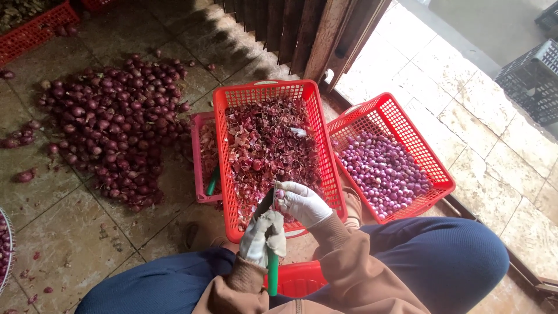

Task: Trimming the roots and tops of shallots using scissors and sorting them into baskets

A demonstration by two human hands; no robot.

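A green-handled knife (pixel 272 256) was gripped in the gloved left hand (pixel 263 237), while a small shallot (pixel 281 202) was pinched in the gloved right hand (pixel 303 203) over the middle red basket (pixel 224 168) of peelings. Peeled shallots were held in the right-hand basket (pixel 407 125); unpeeled ones were heaped on the floor (pixel 70 232).

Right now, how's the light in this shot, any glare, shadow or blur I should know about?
Head view: daylight washes out the pale tiles at right, close to glare; the upper left floor by the dark onion pile is dimmer, with shadow under the doorway. Focus is fair: the left hand and right hand look slightly soft, and the edges bend slightly from the wide lens.
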